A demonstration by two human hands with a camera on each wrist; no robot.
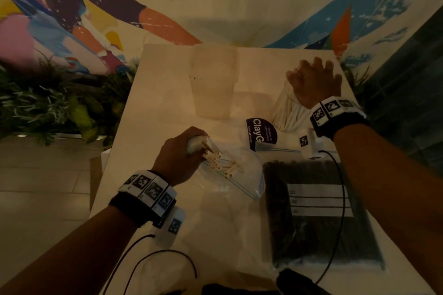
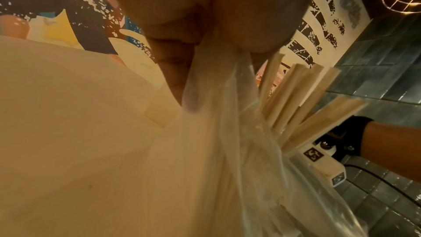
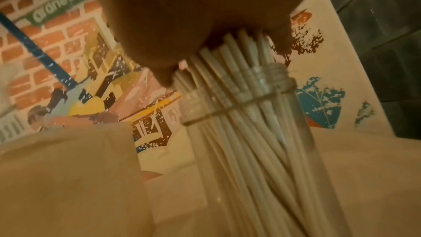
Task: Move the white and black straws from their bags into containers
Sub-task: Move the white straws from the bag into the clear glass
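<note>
My left hand grips the bunched end of a clear zip bag, and several white straws fan out of it. The left wrist view shows the same bag crumpled under my fingers, with straw ends to the right. My right hand lies spread on the tops of a thick bundle of white straws in a tilted clear jar. My palm presses on those straws. A zip bag of black straws lies flat at the front right.
A second, frosted container stands at the back middle of the white table. A purple label lies between the hands. Plants line the table's left side. Cables cross the black-straw bag.
</note>
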